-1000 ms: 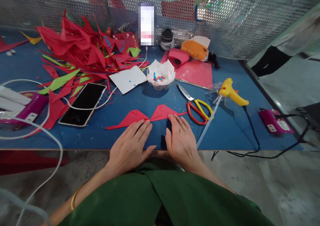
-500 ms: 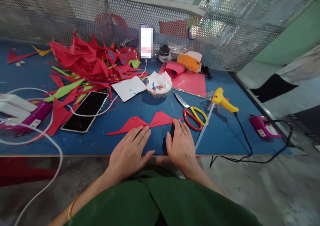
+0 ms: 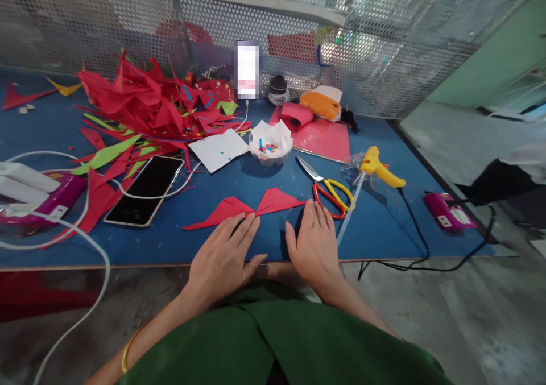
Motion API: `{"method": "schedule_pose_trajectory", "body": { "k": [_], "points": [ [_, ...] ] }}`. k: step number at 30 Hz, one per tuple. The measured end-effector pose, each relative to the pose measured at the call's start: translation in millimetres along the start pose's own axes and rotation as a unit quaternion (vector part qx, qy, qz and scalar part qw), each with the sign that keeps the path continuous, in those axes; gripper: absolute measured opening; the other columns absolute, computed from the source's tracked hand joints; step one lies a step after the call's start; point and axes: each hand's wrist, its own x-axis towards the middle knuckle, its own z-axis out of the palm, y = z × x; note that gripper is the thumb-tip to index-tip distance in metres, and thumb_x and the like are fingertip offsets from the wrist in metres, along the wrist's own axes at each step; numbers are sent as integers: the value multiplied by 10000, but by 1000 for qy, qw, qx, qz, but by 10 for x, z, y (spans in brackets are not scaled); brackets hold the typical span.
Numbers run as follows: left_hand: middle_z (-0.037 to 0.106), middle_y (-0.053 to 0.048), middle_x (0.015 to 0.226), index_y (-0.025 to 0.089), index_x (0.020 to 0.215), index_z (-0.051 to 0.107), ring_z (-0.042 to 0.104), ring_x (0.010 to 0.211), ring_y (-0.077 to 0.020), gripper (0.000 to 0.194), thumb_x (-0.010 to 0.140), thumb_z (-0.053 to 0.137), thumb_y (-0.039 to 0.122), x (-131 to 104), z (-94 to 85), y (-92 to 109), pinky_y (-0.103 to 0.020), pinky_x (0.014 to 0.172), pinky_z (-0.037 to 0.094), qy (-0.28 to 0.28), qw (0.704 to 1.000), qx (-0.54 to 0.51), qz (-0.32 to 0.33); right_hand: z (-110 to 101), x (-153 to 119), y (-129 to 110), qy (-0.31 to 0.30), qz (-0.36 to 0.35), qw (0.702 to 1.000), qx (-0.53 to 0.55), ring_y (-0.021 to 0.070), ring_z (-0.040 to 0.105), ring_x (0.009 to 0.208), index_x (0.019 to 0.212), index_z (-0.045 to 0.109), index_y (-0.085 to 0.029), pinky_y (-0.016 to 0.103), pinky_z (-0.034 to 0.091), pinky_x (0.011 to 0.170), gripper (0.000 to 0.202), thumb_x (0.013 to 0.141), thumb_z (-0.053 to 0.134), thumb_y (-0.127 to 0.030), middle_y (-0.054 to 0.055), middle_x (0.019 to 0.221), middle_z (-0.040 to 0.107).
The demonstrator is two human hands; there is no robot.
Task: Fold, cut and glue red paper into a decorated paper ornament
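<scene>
Two folded red paper pieces lie side by side near the table's front edge, a left one (image 3: 226,210) and a right one (image 3: 278,201), their inner ends meeting. My left hand (image 3: 226,251) rests flat with its fingertips at the lower edge of the left piece, thumb apart. At the outer tip of the right piece lies my right hand (image 3: 314,241), palm down, fingers stretched out and thumb apart. Neither hand grips anything. Scissors (image 3: 327,187) with red and yellow handles lie just beyond my right fingertips.
Red and green paper scraps (image 3: 145,100) are heaped at the back left. A phone (image 3: 147,189), white card (image 3: 219,150), paper-lined bowl (image 3: 271,141) and yellow glue gun (image 3: 381,168) lie around. Cables cross the left side. A perforated metal panel (image 3: 256,15) stands behind.
My right hand has shifted slightly to the right, off the right paper piece, uncovering more of its tip. My left hand is almost unmoved. A person's dark sleeve at the right has moved.
</scene>
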Motion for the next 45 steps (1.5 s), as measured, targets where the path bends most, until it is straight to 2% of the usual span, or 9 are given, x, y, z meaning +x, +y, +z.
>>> {"method": "schedule_pose_trajectory", "body": {
  "k": [3,6,9,18,23,28,37,42,45],
  "points": [
    [585,-167,1430,56,1411,530,545,1278,-329,615,981,455,489,15,-15,8,-471,1058,447,-10,1000,10,1,-41,-6,-21,19,-85,995,55,337,470,1387,1441,393,73,528,392,1133,606,972,447,-306,288,1440,531],
    [607,-156,1406,56,1399,540,546,1270,-312,577,978,446,439,30,-21,6,-450,1062,439,-13,1000,16,2,-37,4,-97,-25,-206,971,117,278,495,1376,1392,481,56,439,397,1156,529,986,401,-273,232,1423,575],
    [617,-150,1394,43,1391,542,538,1281,-303,560,966,453,396,32,-22,0,-433,1078,422,-14,1000,12,7,0,14,-155,-55,-255,957,128,282,522,1353,1358,526,62,425,403,1155,515,991,375,-267,226,1403,594],
    [609,-147,1409,47,1379,556,559,1268,-322,612,989,441,505,15,-21,22,-447,1062,446,-3,1000,8,5,20,-37,37,-39,-123,990,61,315,570,1290,1356,508,79,485,419,1118,525,998,397,-289,264,1344,621],
    [625,-174,1379,32,1350,574,575,1264,-307,681,987,408,583,-41,-30,17,-424,1076,446,13,1000,11,-19,42,-59,22,-36,-116,991,63,314,565,1292,1365,493,71,488,418,1114,515,994,397,-274,254,1346,621],
    [647,-181,1343,28,1352,567,585,1250,-319,681,983,434,585,-236,-117,-109,-464,1095,418,17,998,31,-54,55,-67,34,-29,-117,991,64,307,567,1289,1377,481,45,505,420,1109,506,991,382,-267,239,1346,627],
    [660,-134,1345,104,1411,536,596,1238,-341,603,996,442,530,-606,-257,-294,-567,1184,243,51,989,66,-121,47,-58,33,-26,-121,991,44,300,585,1276,1366,494,40,491,389,1128,499,982,390,-262,225,1318,651],
    [653,-139,1354,96,1380,564,539,1311,-361,561,984,488,486,-515,-258,-197,-575,1183,254,106,979,66,-158,45,-57,23,-28,-129,991,32,304,582,1274,1363,496,39,510,353,1139,499,989,372,-266,232,1324,647],
    [599,-143,1423,78,1388,554,499,1356,-336,546,994,484,449,-332,-194,-100,-502,1161,334,103,987,48,-114,48,-58,22,-31,-138,989,30,315,579,1274,1356,502,54,515,343,1138,502,990,373,-264,238,1325,645]
  ]
}}
